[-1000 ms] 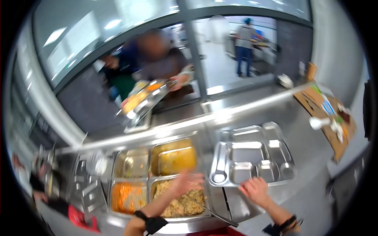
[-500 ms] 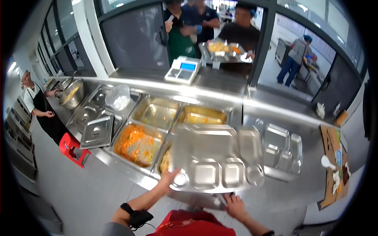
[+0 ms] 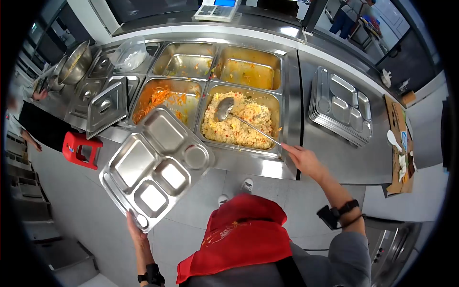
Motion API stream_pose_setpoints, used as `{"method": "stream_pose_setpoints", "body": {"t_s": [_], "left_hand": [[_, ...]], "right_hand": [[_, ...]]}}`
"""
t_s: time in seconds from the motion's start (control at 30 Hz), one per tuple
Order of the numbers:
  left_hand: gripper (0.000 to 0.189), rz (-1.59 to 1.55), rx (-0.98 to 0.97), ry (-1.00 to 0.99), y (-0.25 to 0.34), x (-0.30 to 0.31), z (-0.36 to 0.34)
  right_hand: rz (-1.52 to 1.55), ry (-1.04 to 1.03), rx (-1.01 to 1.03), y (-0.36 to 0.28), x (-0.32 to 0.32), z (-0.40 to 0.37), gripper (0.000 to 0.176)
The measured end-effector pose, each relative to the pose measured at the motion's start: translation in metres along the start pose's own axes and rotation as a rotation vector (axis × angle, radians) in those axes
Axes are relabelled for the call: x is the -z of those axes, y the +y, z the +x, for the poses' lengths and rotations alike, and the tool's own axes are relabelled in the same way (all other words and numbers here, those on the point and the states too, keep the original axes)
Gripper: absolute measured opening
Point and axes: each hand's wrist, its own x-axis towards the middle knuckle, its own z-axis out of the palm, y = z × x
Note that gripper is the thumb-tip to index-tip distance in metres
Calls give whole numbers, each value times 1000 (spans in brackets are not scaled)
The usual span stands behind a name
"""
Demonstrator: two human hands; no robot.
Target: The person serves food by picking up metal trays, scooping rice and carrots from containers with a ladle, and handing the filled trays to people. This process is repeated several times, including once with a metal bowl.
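My left hand (image 3: 135, 228) grips the lower edge of a compartment tray (image 3: 160, 165), which is tilted at the left and has nothing in its compartments. The fingers of my right hand (image 3: 300, 158) are closed round the handle end of a metal ladle (image 3: 224, 108). The ladle's bowl rests on fried rice (image 3: 244, 131) in the front right pan. Shredded orange vegetables (image 3: 165, 96) lie in the pan to its left, partly behind the tray's top edge.
A stack of trays (image 3: 340, 107) stands on the right counter. Cardboard with a white spoon (image 3: 393, 139) lies farther right. Behind are two pans with food remains (image 3: 246, 71). Pan lids (image 3: 107, 107), a red stool (image 3: 82, 149) and a person (image 3: 36, 115) are at the left.
The tray has moved left and turned, uncovering the rice pan. My right hand has risen to the ladle. The view has tipped downward, and the people behind the window are mostly out of frame.
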Motion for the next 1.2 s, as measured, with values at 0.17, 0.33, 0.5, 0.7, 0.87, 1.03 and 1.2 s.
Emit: {"method": "stream_pose_setpoints", "body": {"t_s": [0.17,0.33,0.5,0.7,0.87,1.03,1.2], "left_hand": [[57,66,100,6,-57,40,10],[69,110,259,-174,-74,22,9],[46,141,272,-206,-78,5,16],[49,185,211,-212,-90,24,20],[44,336,224,-153,-67,-14,-8],[45,408,329,-306,-69,-65,0],[45,374,467,-573,-98,-117,29]], "right_hand": [[-163,-78,-149,17,-7,-31,46],[-30,54,-163,-6,22,-66,39],[106,-42,-303,-25,29,-44,40],[1059,-236,-787,-29,-1,0,34],[1692,-257,-880,-36,1,-5,32],[1699,-155,-861,-32,28,-38,32],[1701,-67,-868,-31,37,-40,32]]}}
